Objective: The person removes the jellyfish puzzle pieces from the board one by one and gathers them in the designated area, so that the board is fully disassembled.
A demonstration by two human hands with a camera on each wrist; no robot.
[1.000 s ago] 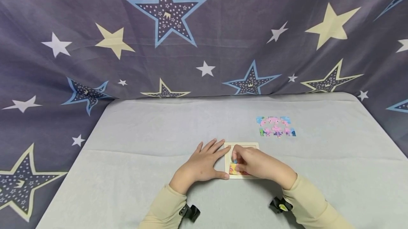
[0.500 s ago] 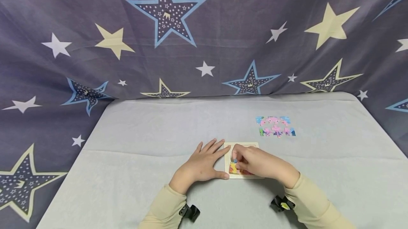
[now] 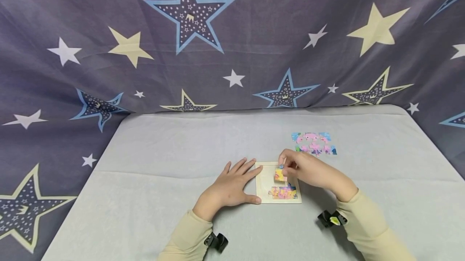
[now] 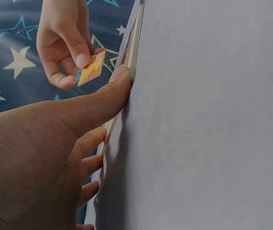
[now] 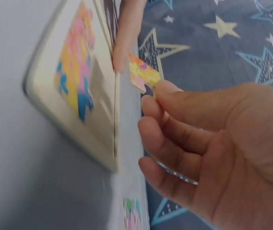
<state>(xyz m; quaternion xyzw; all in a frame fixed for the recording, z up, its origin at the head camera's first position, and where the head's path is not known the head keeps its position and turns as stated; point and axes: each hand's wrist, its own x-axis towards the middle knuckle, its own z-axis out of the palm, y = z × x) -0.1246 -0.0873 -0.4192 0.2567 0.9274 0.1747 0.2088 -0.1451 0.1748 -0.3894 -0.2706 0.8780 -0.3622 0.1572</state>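
My right hand point(image 3: 305, 168) pinches a yellow jigsaw piece point(image 3: 280, 174) with a blue tab, holding it above the wooden puzzle tray point(image 3: 265, 180). The same piece point(image 5: 145, 72) shows between thumb and fingertip in the right wrist view. Joined pieces point(image 3: 284, 192) in pink, yellow and blue lie along the tray's near edge, toward its right side. Spread flat, my left hand point(image 3: 231, 188) rests at the tray's left edge, its thumb at the near corner and a fingertip on the upper left of the frame.
Beyond the tray, at the right, a group of pink and blue puzzle pieces point(image 3: 315, 138) lies on the grey cloth-covered table point(image 3: 174, 144). A dark curtain with stars point(image 3: 250, 47) hangs behind the table.
My right hand has lifted the yellow piece from the tray's lower left and moved it up and to the right. The left hand stays in place.
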